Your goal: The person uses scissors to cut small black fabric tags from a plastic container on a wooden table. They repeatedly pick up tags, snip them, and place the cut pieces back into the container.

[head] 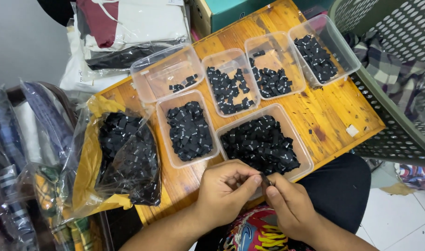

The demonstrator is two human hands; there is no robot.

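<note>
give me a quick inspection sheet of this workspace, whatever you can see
surface: wooden table, a few stray scraps on it
job's things: small black label pinched between left hand and right hand; six clear tubs of black labels
clutter: plastic bag of labels at the table's left end
grippers: both hands closed on the label
cables: nothing seen
surroundings: green perforated basket holding plaid cloth, bagged garments, folded clothes

My wooden table fills the middle, a grey wall upper left, white floor tiles lower right.
</note>
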